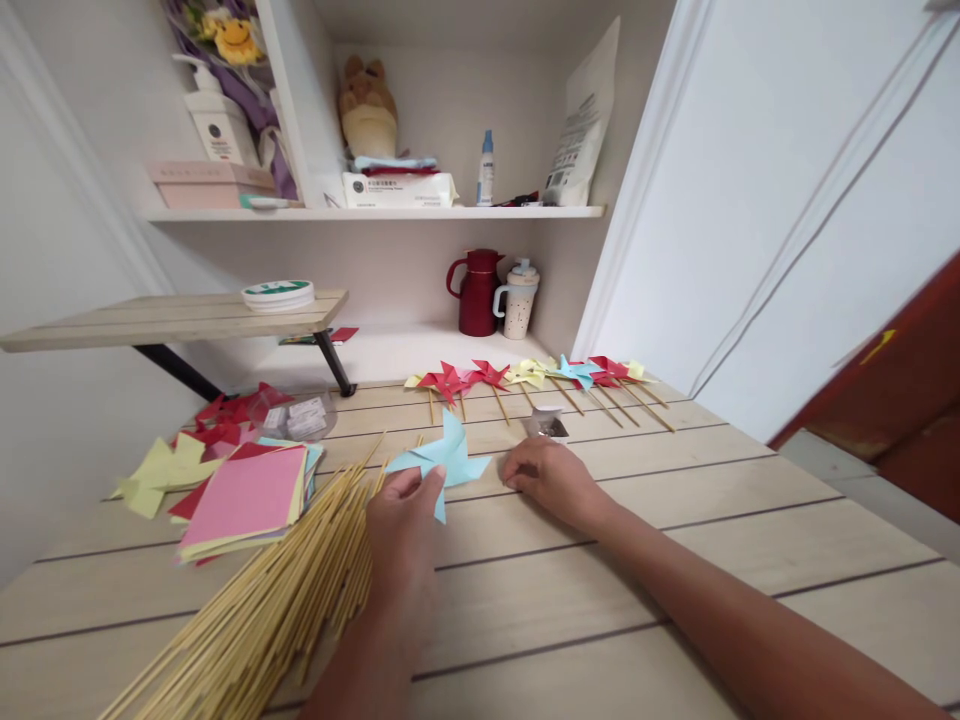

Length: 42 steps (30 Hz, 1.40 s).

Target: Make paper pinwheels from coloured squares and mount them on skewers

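My left hand (401, 525) pinches a light blue paper pinwheel (442, 457) by its lower edge, holding it just above the wooden table (675, 540). My right hand (551, 478) rests knuckles-up on the table to the right of the pinwheel, fingers curled toward it; whether it holds anything small is hidden. A small open box (550, 425) sits just beyond the right hand. A pile of thin bamboo sticks (277, 600) lies under and left of my left wrist.
A row of finished pinwheels on sticks (536, 380) lies at the table's far edge. Stacked coloured paper squares (244, 495) and folded yellow and red pieces (161, 470) sit at left. A red jug (478, 292) and a mug (517, 298) stand behind. Shelves rise above.
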### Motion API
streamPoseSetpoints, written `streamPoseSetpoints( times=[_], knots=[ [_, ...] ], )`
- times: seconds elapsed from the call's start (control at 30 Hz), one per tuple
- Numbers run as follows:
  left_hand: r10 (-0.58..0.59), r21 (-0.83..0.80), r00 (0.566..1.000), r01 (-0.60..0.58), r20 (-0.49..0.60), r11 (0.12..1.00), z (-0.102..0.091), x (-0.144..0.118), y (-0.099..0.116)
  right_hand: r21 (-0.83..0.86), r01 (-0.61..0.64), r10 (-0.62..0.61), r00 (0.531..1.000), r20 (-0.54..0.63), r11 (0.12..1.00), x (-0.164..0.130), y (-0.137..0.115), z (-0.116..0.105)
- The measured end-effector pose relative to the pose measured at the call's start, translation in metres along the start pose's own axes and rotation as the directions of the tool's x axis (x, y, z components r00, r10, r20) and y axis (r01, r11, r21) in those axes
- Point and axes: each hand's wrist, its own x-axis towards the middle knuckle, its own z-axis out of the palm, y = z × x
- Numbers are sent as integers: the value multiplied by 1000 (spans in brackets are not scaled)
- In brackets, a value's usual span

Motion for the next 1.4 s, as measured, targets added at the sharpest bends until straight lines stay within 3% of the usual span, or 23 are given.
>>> streamPoseSetpoints(
  times=[0.27,0.47,0.6,0.87,1.03,1.4],
  knots=[
    [10,49,1000,-10,1,999,1,-2,2,127,29,-24,999,-42,991,1,-5,-8],
    [-8,11,999,8,41,1000,4,-4,3,361,130,-36,966,-256,923,-9,-32,-30],
    [-33,7,999,32,42,999,6,-7,5,441,152,-64,976,-208,885,-17,-50,-26],
    [155,132,988,-153,-4,979,7,-15,14,551,66,47,981,-189,832,-18,-57,-17],
    [296,189,955,-291,3,938,8,-22,19,584,94,5,986,-166,806,-21,-62,-17],
    [447,217,895,-436,0,873,11,-25,17,495,138,-36,977,-210,858,-21,-67,-19]
  ],
)
